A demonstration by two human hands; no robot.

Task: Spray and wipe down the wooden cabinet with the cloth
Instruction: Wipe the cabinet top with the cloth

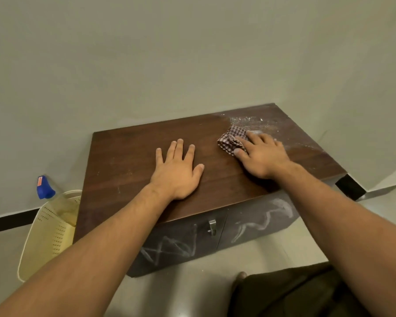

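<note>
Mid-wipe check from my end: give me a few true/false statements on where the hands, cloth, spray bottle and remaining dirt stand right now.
1. The left hand lies flat on the cabinet top, holding nothing. True.
2. The right hand holds the spray bottle. False: it presses the checked cloth on the top; the bottle is at the cream basket, left of the cabinet.
3. White residue lies on the top's far right corner. True.
4. The door fronts are clean. False: chalky scrawls mark both.
</note>
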